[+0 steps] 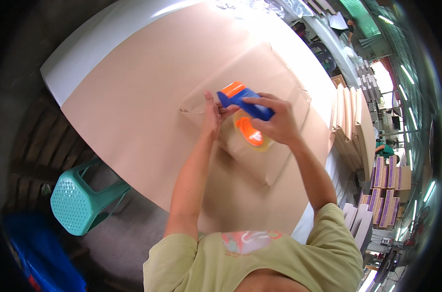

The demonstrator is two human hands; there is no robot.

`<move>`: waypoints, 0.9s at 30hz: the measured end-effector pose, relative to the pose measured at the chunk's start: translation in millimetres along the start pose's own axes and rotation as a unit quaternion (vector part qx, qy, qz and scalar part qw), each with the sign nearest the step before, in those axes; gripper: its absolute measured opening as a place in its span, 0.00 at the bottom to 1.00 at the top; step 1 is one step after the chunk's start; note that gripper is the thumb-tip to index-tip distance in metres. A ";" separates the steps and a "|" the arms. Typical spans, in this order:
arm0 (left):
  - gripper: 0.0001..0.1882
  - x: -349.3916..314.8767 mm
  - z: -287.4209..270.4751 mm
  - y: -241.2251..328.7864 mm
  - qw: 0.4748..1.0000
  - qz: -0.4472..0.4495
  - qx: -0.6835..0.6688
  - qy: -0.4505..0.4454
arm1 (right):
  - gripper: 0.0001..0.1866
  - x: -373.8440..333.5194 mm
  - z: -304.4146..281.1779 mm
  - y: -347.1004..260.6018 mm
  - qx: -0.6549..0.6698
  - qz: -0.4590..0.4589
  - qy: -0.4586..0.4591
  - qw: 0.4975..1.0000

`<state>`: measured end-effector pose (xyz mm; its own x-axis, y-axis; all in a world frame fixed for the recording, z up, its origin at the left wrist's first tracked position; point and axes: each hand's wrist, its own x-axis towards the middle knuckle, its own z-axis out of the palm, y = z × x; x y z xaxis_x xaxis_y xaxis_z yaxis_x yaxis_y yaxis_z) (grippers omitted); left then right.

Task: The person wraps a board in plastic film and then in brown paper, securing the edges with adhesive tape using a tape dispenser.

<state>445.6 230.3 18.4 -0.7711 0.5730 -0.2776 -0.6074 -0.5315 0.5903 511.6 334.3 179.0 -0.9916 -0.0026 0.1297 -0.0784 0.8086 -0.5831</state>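
In my right hand [278, 117] is a blue and orange tape dispenser [260, 111] carrying a roll of yellowish clear tape [267, 145]. Its fingers wrap round the blue handle, and the roll looks smeared by motion. Close to the dispenser's orange-topped end, my left hand [212, 119] has its thumb raised and apart from its fingers, which stretch partly beneath the dispenser. Under both hands lies a flat package wrapped in brown paper [260, 68], with folded corners. Whether any tape touches the package cannot be made out.
Brown paper [133, 97] covers much of the white table [80, 63]. A green plastic stool [72, 202] stands at the table's left edge, near a blue sheet [41, 253]. Several wrapped flat packages [350, 117] stand to the right, beyond them stacked cartons [386, 194]. Other people are farther off.
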 end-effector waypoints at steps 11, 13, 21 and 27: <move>0.15 12.4 -6.6 8.3 0.993 -0.036 0.108 0.028 | 0.26 -87.4 -16.2 56.6 -0.025 -0.015 -0.069 0.997; 0.17 11.6 -2.8 2.8 0.991 0.004 0.127 0.033 | 0.26 -117.5 -26.6 59.9 -0.048 -0.016 -0.051 0.997; 0.39 -3.1 24.7 -15.0 0.911 0.337 0.227 0.066 | 0.22 -58.5 -7.2 63.0 -0.094 -0.047 -0.060 0.993; 0.51 9.3 3.1 -19.7 0.608 0.382 0.652 0.242 | 0.22 -16.5 2.2 65.7 -0.126 0.001 -0.178 0.976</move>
<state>451.0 248.0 6.6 -0.8906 0.0507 0.4520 0.3887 0.6010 0.6984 522.6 386.2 136.7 -0.9680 -0.1689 -0.1854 -0.0924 0.9275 -0.3623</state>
